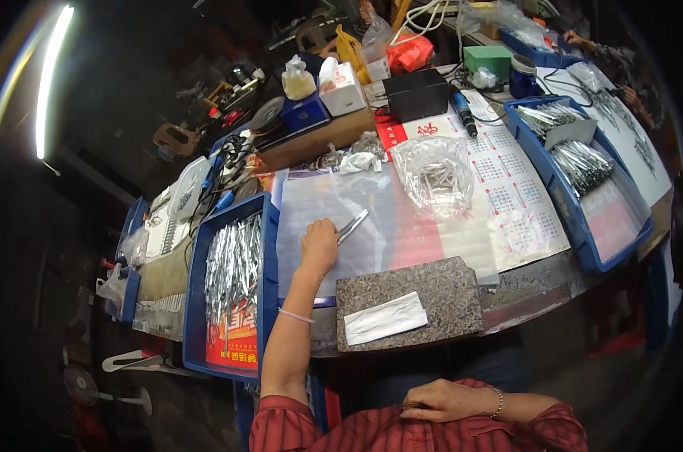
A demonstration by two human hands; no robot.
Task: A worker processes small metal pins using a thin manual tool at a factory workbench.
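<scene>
My left hand reaches over a clear plastic sheet on the table, its fingers closed on a slim, shiny metal piece shaped like tweezers. The piece points away to the right. My right hand rests against my striped red shirt, fingers curled together, and I see nothing in it. Between the hands, at the table's near edge, lies a speckled stone slab with a folded white cloth or paper on top.
Left stands a blue tray of slender metal pieces; another blue tray at right holds more. A clear plastic bag lies beyond the slab, near a black box and a blue-black handheld tool. Other people's hands show far right.
</scene>
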